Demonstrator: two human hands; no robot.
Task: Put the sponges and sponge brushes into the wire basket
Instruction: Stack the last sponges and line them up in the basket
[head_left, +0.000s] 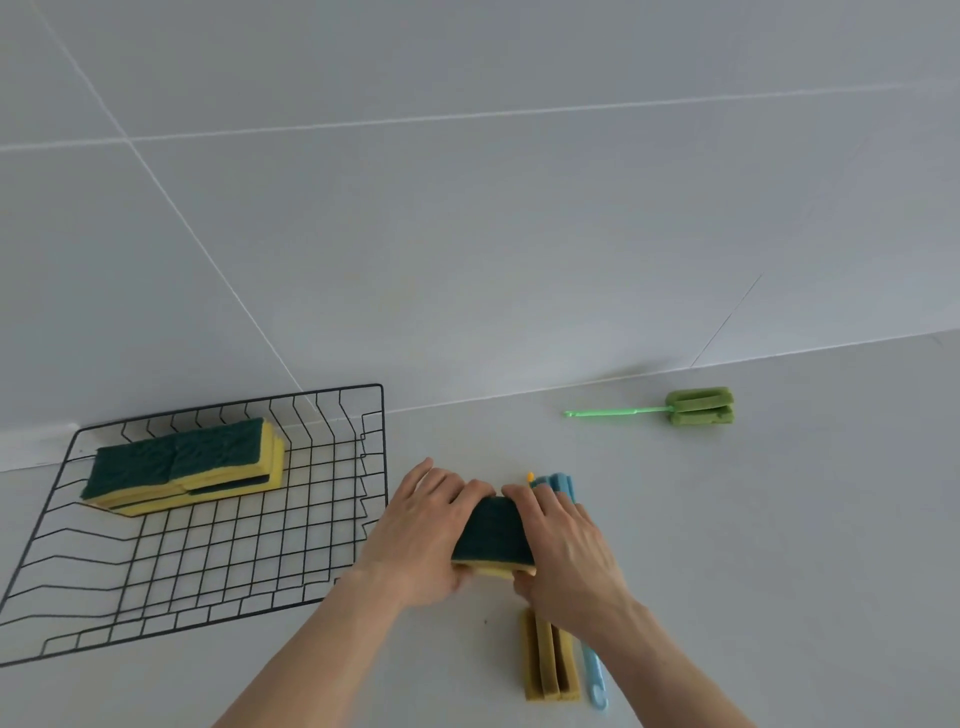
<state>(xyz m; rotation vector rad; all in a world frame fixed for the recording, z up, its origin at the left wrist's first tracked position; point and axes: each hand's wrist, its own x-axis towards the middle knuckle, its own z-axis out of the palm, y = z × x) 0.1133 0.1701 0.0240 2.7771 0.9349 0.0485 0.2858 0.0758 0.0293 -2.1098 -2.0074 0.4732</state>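
Both of my hands grip one green-and-yellow sponge just right of the black wire basket. My left hand holds its left side and my right hand its right side. Several more green-and-yellow sponges lie stacked in the basket's far left part. A yellow sponge brush and a blue sponge brush lie on the counter under my right wrist, partly hidden. A green sponge brush lies farther right near the wall.
The basket stands on a pale grey counter against a tiled wall. The blue brush's sponge end and a small orange tip stick out beyond my right fingers.
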